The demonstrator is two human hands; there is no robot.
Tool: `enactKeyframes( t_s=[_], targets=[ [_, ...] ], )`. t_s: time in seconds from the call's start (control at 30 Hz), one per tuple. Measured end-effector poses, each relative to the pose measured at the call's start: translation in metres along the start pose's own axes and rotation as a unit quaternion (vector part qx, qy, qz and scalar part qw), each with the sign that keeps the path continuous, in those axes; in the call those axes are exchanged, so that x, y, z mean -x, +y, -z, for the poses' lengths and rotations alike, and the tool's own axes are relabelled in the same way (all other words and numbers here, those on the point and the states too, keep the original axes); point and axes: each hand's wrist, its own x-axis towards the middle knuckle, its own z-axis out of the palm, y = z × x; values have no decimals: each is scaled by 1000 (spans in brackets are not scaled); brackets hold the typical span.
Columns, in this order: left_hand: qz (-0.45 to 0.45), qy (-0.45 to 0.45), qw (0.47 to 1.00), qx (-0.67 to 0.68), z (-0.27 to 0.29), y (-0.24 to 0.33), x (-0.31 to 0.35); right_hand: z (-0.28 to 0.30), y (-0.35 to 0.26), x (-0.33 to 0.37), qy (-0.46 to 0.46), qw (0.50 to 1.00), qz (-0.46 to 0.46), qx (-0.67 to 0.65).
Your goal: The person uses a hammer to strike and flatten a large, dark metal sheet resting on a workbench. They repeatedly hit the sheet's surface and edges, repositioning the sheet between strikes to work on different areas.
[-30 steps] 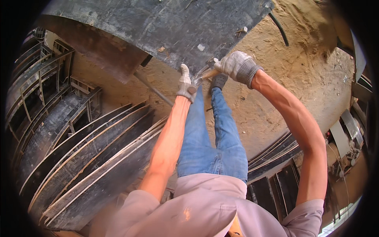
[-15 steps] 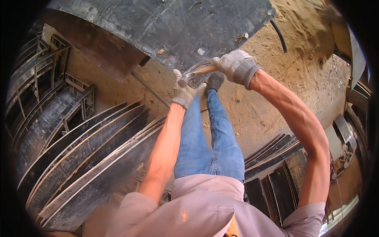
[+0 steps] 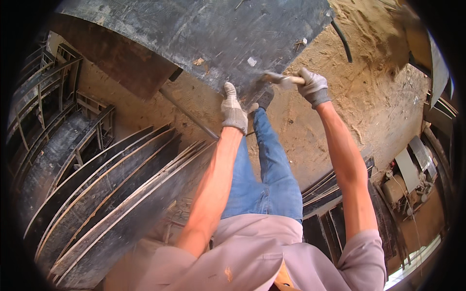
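In its knitted work glove, my right hand (image 3: 311, 87) is wrapped around the wooden handle of a hammer (image 3: 294, 80). The hammer's head is smeared by motion and points left, over the near corner of a large dark sheet (image 3: 194, 34). At that corner is my left hand (image 3: 233, 110), also gloved. Its thumb points up along the sheet's edge, and fingertips show on the other side, so the hand is closed around the corner. A dark blur beside the thumb hides what lies between hand and hammer.
Curved dark panels with pale edges (image 3: 104, 194) stack at the left, below wooden frames (image 3: 41, 111). A reddish-brown sheet (image 3: 114, 63) lies under the dark one. A pole (image 3: 189, 114) crosses the sandy floor (image 3: 330, 131). More panels (image 3: 335, 194) stand at the lower right.
My right hand has swung the hammer right and away from my left hand. The left hand has shifted slightly right, its thumb now more visible along the sheet.
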Motion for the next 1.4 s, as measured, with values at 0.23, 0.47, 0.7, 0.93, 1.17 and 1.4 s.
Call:
enactKeyframes(
  t_s=[0.23,0.47,0.7,0.93,1.17,1.4],
  targets=[
    [0,-27,999,27,-1,-2,8,-44,-4,25,40,988,-123,-82],
    [15,-21,999,-37,1,5,3,48,-59,44,158,981,-110,-6],
    [18,-28,999,-40,7,1,-9,71,-109,19,140,975,-134,-109],
    [9,22,999,-47,9,-4,-20,82,-110,101,-2,920,-164,-355],
    [22,58,997,-50,17,-6,-29,66,-117,107,30,920,-213,-327],
    [16,65,995,-72,15,-6,-28,41,-118,106,-12,952,-201,-232]
  ],
)
